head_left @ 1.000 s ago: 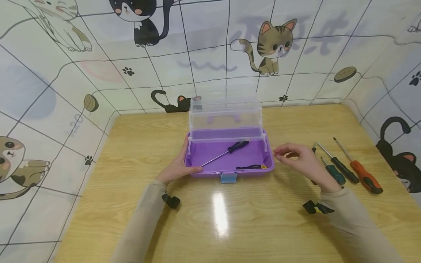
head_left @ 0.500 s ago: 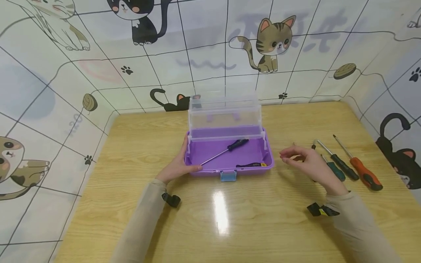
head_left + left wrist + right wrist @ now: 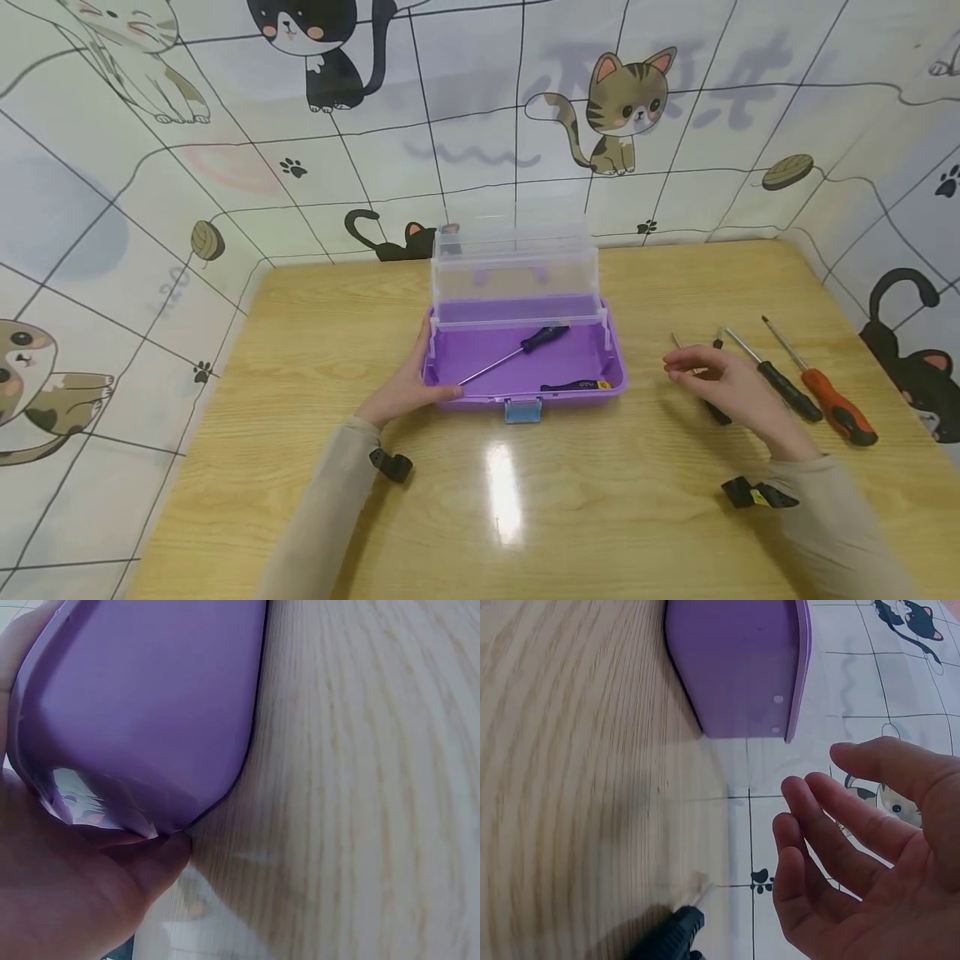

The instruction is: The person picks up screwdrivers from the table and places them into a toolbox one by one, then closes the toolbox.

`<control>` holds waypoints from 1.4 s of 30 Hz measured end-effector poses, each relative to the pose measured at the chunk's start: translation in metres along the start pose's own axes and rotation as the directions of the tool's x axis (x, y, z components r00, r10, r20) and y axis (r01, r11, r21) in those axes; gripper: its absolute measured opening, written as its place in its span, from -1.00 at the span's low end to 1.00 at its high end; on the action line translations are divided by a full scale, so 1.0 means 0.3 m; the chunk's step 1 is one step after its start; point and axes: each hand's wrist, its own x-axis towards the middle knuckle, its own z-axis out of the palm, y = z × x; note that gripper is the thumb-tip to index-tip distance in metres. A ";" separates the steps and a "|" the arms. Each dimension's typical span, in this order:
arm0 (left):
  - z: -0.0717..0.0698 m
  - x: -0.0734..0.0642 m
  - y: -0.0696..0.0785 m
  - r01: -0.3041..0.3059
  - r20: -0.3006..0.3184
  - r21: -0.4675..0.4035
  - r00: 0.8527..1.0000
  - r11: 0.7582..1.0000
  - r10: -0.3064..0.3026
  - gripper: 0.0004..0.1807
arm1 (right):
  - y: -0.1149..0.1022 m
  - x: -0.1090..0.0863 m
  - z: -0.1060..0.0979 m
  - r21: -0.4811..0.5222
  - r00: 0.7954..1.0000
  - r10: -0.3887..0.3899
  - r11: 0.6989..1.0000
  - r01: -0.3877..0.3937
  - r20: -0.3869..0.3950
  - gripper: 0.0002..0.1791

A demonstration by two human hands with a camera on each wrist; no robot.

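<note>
A purple toolbox (image 3: 525, 400) stands on the table with its clear lid (image 3: 517, 283) raised. My left hand (image 3: 401, 387) grips its left end, thumb over the front rim and fingers along the side; the left wrist view shows the thumb against the purple wall. Inside lie a black-handled screwdriver (image 3: 542, 338), slanting, and a short black-and-yellow one (image 3: 577, 386) along the front. To the right of the box my right hand (image 3: 723, 387) hovers with loosely bent fingers, holding nothing. Beneath and beside it lie a dark-handled screwdriver (image 3: 717, 412), partly covered, and another black-handled one (image 3: 789, 392).
An orange-and-black screwdriver (image 3: 836, 404) lies farthest right. A blue latch (image 3: 522, 411) hangs at the box's front. Cat-patterned walls (image 3: 480, 125) border the wooden table (image 3: 337, 333) at the back and sides.
My right hand has moved right, away from the toolbox's right end and over the loose screwdrivers, now hiding the teal-handled one. The left hand keeps its grip on the box.
</note>
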 end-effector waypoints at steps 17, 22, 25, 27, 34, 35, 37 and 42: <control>-0.001 -0.003 -0.008 0.001 0.006 -0.049 1.000 0.999 -0.001 0.40 | 0.056 -0.070 -0.086 -0.084 0.990 0.134 0.987 -0.136 -0.032 -0.61; -0.002 -0.001 -0.009 -0.002 0.009 -0.047 1.000 0.999 0.003 0.40 | 0.077 -0.079 -0.121 -0.092 0.991 0.119 0.988 -0.124 -0.056 -0.61; -0.003 -0.001 -0.008 0.002 0.012 -0.048 1.000 0.999 -0.001 0.40 | 0.093 -0.080 -0.141 -0.106 0.988 0.129 0.985 -0.138 -0.084 -0.61; -0.003 -0.001 -0.007 0.006 0.011 -0.044 1.000 0.999 -0.005 0.40 | 0.108 -0.080 -0.153 -0.106 0.986 0.137 0.983 -0.148 -0.099 -0.61; -0.005 -0.001 -0.006 0.011 0.010 -0.018 1.000 1.000 -0.011 0.39 | 0.147 -0.088 -0.184 -0.109 0.981 0.143 0.981 -0.158 -0.133 -0.62; -0.005 -0.001 -0.006 0.011 0.010 -0.017 1.000 1.000 -0.011 0.39 | 0.152 -0.091 -0.187 -0.115 0.980 0.144 0.980 -0.161 -0.139 -0.61; -0.005 0.000 -0.007 0.002 0.009 -0.018 1.000 1.000 -0.002 0.39 | 0.165 -0.096 -0.195 -0.125 0.978 0.142 0.979 -0.161 -0.151 -0.62; -0.004 -0.003 -0.005 -0.002 0.010 -0.015 1.000 1.000 0.002 0.39 | 0.202 -0.122 -0.220 -0.124 0.972 0.168 0.974 -0.189 -0.165 -0.63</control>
